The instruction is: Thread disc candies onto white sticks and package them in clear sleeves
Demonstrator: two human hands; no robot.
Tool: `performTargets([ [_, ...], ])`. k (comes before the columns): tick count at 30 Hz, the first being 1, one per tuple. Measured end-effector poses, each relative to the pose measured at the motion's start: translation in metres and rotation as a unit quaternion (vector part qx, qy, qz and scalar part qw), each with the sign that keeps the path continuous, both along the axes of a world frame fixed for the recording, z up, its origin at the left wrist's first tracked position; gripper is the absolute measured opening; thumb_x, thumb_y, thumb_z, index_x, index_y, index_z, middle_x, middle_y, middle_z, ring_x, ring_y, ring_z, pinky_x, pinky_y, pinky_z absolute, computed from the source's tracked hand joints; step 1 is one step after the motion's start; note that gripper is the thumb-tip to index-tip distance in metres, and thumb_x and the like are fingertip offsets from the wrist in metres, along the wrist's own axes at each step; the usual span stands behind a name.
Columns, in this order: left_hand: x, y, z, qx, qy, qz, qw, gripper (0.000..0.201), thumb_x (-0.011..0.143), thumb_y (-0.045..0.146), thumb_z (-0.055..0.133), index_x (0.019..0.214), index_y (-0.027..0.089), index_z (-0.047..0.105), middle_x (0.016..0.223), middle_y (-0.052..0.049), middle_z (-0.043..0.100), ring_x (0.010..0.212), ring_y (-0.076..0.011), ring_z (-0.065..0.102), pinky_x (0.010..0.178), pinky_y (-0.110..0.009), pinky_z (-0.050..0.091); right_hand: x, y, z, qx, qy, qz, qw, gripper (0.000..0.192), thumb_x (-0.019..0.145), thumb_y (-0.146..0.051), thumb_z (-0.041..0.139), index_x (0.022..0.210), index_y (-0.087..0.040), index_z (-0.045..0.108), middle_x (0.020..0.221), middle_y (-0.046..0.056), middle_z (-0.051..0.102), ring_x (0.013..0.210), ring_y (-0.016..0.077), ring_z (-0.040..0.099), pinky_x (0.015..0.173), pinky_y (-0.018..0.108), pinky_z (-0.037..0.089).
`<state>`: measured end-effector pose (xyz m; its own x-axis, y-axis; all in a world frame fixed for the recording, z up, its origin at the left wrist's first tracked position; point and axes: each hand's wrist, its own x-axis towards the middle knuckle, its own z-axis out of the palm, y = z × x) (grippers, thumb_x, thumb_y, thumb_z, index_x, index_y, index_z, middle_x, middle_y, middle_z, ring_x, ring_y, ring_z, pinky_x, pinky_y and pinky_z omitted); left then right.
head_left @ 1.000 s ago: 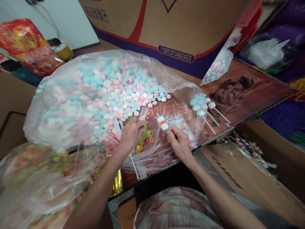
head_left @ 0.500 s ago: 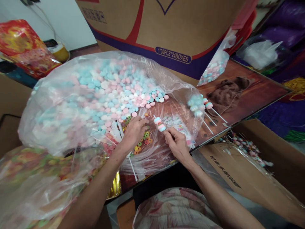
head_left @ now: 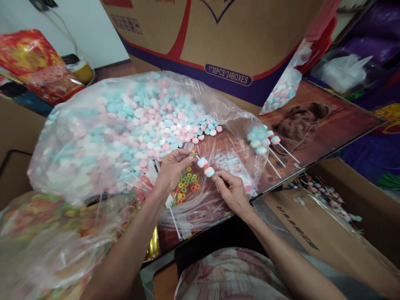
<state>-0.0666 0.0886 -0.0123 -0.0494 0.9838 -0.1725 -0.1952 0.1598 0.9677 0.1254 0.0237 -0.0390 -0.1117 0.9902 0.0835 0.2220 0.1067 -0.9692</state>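
Note:
My right hand (head_left: 230,191) pinches the low end of a candy skewer (head_left: 206,167), a white stick threaded with pale blue, white and pink drops and a thin orange-red layer between them. My left hand (head_left: 173,167) is closed at the skewer's bare tip. Its thumb and forefinger grip a small greenish ring candy (head_left: 193,154), partly hidden by the fingers. Just below lie loose ring candies (head_left: 187,180) in green, yellow and orange on clear plastic. White sticks (head_left: 153,171) lie beside my left wrist.
A big clear bag (head_left: 78,125) of pastel drops covers the table's left. Finished-looking skewers (head_left: 274,139) rest at right near a brown cloth (head_left: 301,118). A tall carton (head_left: 193,37) stands behind. An open box (head_left: 296,216) holding skewers sits below the table's right edge.
My left hand has moved from over the ring candies to the skewer's tip, a ring candy between its fingers. My right hand and the skewer have shifted slightly down and left.

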Motion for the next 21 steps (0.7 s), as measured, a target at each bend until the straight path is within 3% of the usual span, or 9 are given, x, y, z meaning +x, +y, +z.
performTargets([
  [5, 0.005, 0.000, 0.000, 0.003, -0.042, 0.013, 0.999, 0.039, 0.050, 0.032, 0.094, 0.076, 0.016, 0.071, 0.074, -0.001, 0.073, 0.069, -0.0116, 0.064, 0.070, -0.024, 0.050, -0.001, 0.000, 0.004, 0.000, 0.003, 0.007, 1.000, 0.025, 0.097, -0.033, 0.054, 0.076, -0.020, 0.060, 0.059, -0.004, 0.047, 0.056, 0.0119, 0.042, 0.057, 0.025, 0.034],
  [14, 0.007, -0.006, 0.002, 0.064, 0.025, -0.014, 0.998, 0.027, 0.070, 0.037, 0.085, 0.084, 0.017, 0.075, 0.087, -0.005, 0.075, 0.078, -0.0138, 0.064, 0.075, -0.027, 0.050, -0.002, 0.000, 0.004, 0.009, -0.027, 0.000, 1.000, 0.027, 0.097, -0.033, 0.053, 0.074, -0.020, 0.058, 0.059, -0.004, 0.044, 0.058, 0.0122, 0.040, 0.055, 0.025, 0.032],
  [21, 0.016, -0.006, -0.004, -0.008, -0.022, -0.001, 1.000, 0.040, 0.063, 0.040, 0.089, 0.085, 0.018, 0.064, 0.080, -0.003, 0.074, 0.072, -0.0148, 0.066, 0.070, -0.027, 0.049, -0.002, 0.000, 0.001, 0.012, -0.028, 0.004, 1.000, 0.028, 0.098, -0.031, 0.051, 0.073, -0.021, 0.053, 0.060, -0.004, 0.045, 0.057, 0.0114, 0.041, 0.057, 0.025, 0.033],
])
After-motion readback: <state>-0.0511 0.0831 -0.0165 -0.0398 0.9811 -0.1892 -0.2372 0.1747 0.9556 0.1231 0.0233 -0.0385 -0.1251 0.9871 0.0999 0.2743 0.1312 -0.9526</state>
